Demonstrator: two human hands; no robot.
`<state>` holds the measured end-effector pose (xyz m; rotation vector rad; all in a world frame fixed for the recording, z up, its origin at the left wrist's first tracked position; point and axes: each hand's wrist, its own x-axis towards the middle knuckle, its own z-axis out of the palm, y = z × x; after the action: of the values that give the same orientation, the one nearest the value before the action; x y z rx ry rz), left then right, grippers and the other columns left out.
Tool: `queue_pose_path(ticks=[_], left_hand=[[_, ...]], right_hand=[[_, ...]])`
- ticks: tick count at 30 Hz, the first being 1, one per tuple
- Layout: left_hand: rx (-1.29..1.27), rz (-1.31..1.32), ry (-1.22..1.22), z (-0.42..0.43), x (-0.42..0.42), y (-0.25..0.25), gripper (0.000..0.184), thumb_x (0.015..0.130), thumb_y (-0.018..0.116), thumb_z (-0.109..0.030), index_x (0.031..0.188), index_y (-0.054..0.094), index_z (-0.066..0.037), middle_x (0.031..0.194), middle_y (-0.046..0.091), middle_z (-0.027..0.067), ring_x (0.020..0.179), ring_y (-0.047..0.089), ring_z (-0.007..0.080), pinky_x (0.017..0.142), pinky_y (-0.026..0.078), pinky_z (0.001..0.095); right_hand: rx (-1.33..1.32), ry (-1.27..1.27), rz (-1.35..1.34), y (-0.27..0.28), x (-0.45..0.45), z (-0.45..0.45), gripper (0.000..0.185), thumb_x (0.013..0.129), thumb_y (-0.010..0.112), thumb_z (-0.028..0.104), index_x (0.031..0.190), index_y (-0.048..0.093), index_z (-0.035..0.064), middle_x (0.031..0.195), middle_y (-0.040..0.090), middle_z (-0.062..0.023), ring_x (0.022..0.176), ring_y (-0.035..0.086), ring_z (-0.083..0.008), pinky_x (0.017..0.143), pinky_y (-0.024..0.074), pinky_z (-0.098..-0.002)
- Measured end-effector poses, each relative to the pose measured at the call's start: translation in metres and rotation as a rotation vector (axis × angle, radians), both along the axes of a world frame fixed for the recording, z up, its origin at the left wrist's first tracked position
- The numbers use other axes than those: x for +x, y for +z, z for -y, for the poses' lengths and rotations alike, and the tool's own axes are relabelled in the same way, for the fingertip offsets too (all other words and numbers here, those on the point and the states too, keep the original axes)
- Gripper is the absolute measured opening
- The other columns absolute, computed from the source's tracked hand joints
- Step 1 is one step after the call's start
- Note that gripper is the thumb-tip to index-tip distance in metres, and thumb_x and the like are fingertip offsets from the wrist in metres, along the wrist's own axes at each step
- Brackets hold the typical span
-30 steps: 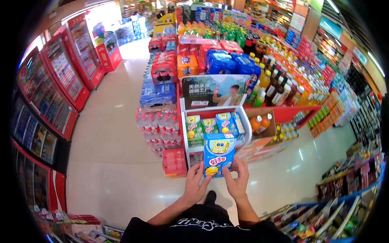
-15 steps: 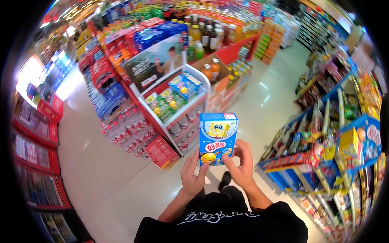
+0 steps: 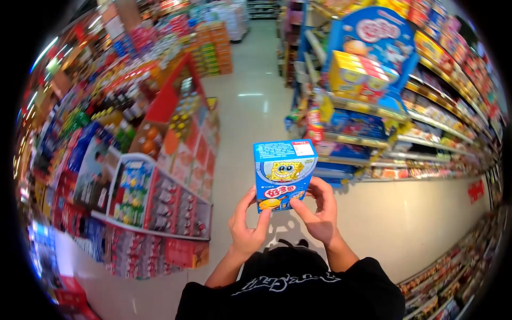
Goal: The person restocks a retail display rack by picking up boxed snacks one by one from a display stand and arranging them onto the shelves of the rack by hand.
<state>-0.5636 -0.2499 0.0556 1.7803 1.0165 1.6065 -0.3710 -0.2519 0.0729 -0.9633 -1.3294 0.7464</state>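
Both of my hands hold a blue snack box [image 3: 283,176] with a yellow cartoon sponge on its front. My left hand [image 3: 246,224] grips its lower left edge, the thumb on the front face. On the lower right, my right hand [image 3: 319,210] has its thumb on the front and its fingers curled round the side. The box is tilted so that its blue top, with small print and a white label, shows above the front. The back of the box is hidden.
Ahead on the right, a blue shelf display [image 3: 368,48] carries yellow and red boxes [image 3: 356,76]. A white-framed stand [image 3: 130,192] with boxes and packed bottles is on the left, a red carton [image 3: 184,252] at its foot. Between them a tiled aisle [image 3: 249,85] runs back.
The view has swung to the right, so the blue display is now ahead and the bottle stand lies left. The box is tipped to show more of its top; both hands still hold it.
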Motion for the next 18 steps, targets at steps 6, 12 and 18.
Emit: queue_pose_path(ticks=[6,12,18], left_hand=[[0.056,-0.098,-0.218,-0.010,0.153,-0.002,0.061,0.093,0.071,-0.001,0.147,0.042,0.005,0.134,0.061,0.0236,0.122,0.063,0.0313,0.105,0.050,0.0435],[0.047,-0.155,-0.274,-0.007,0.265,0.017,0.063,0.091,0.073,-0.004,0.147,0.046,0.005,0.139,0.050,0.0211,0.123,0.057,0.0303,0.100,0.050,0.0403],[0.107,-0.171,-0.333,-0.034,0.332,0.026,0.064,0.092,0.073,-0.006,0.148,0.046,0.007,0.134,0.050,0.0203,0.118,0.057,0.0286,0.100,0.049,0.0388]], right_hand=[[0.008,-0.308,0.064,0.005,0.141,0.036,0.057,0.086,0.080,0.001,0.136,0.052,-0.0020,0.143,0.058,-0.0219,0.115,0.066,-0.0227,0.094,0.0535,-0.0356],[0.024,-0.457,0.077,0.014,0.242,0.047,0.052,0.087,0.076,-0.005,0.132,0.050,-0.0022,0.125,0.061,-0.0132,0.113,0.064,-0.0194,0.098,0.0515,-0.0355],[0.027,-0.486,-0.023,0.023,0.305,0.027,0.049,0.088,0.075,-0.002,0.130,0.051,-0.0033,0.123,0.064,-0.0146,0.110,0.065,-0.0196,0.098,0.0513,-0.0354]])
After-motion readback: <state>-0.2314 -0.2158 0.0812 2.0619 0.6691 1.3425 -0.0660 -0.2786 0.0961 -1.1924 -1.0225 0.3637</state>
